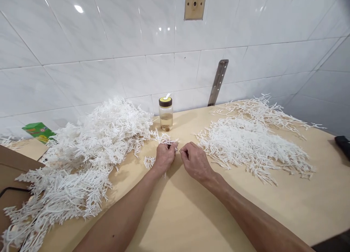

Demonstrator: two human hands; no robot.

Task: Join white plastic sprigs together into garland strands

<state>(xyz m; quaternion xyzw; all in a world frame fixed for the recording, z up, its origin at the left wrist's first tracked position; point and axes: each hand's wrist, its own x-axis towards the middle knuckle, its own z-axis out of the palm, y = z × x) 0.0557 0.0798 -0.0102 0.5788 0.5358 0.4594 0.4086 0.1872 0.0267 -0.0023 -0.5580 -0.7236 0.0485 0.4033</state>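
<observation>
Plywood tabletop point(191, 215) meets a white tiled wall point(109, 44). On it are a big heap point(90, 146) of white sprigs at left, a flatter heap point(251, 142) at right and a jar point(166, 115) behind. Between the 2 heaps, the left hand point(164, 158) is closed around 1 sprig point(163, 138), thin, white and many-branched, which fans out above the knuckles. The right hand point(194, 161) is pinched shut just beside it; I cannot tell whether it grips the sprig.

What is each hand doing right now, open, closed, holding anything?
Left hand: closed on a white branched plastic sprig.
Right hand: fingers pinched shut at the sprig's end; whether it holds anything cannot be told.
</observation>
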